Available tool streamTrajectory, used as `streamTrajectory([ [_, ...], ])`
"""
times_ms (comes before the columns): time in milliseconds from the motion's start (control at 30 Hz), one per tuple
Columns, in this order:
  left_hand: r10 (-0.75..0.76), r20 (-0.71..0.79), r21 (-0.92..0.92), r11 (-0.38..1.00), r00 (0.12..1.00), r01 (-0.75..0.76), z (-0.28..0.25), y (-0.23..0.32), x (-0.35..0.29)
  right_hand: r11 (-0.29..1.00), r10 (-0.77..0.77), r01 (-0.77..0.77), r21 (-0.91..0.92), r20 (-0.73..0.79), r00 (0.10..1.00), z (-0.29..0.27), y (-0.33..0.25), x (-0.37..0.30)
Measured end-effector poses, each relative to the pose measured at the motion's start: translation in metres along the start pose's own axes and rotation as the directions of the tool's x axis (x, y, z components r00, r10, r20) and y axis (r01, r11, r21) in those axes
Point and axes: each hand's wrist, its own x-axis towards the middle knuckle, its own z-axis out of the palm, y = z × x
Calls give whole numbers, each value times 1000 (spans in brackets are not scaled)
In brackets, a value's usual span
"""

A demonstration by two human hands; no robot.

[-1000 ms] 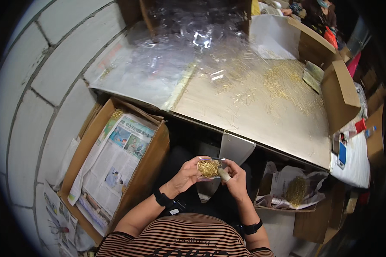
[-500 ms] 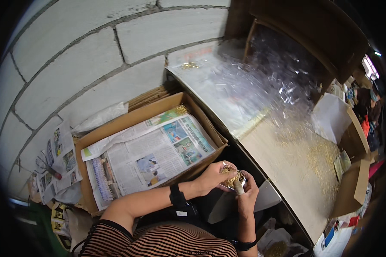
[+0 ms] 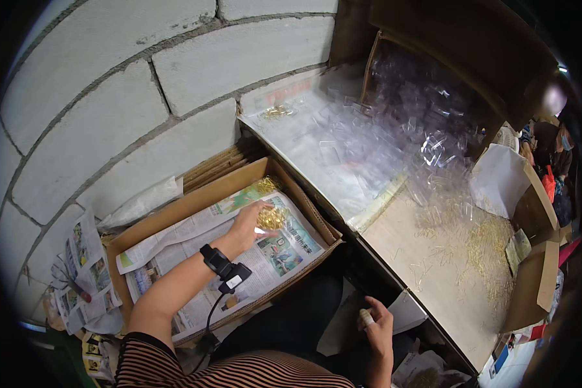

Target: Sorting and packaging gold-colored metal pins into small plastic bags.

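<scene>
Over the cardboard box (image 3: 194, 207), left hand (image 3: 249, 226) grips a clear packet of gold pins (image 3: 271, 218); right hand's (image 3: 376, 323) grip unclear.

Newspaper-lined brown cardboard box (image 3: 194, 202) left

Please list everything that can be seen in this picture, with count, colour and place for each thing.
cardboard box: one, brown, on the floor at the left of the table, lined with newspaper
small clear pack of gold pieces: one, held over the box
clear plastic cases: many, transparent, piled at the far end of the table
gold pins: many, loose on the table at the right
loose newspaper sheets: several, on the floor by the block wall
wrist device: one, black, with cable, on the left wrist
left hand: holds the pack over the box
right hand: low by the table edge, closed on a small pale roll
</scene>
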Motion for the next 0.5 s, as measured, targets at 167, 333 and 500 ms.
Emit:
streamTrajectory([
  [167,-203,50,241,953,978,185,4,-40,22,996,72,-70,-46,48,996,-7,9,-4],
  [333,-147,100,323,940,984,108,1,-68,35,983,101,-79,-165,129,987,1,-2,-4],
  [500,-89,26,466,882,996,67,-2,-47,26,946,-54,112,-304,191,980,1,5,-6],
])
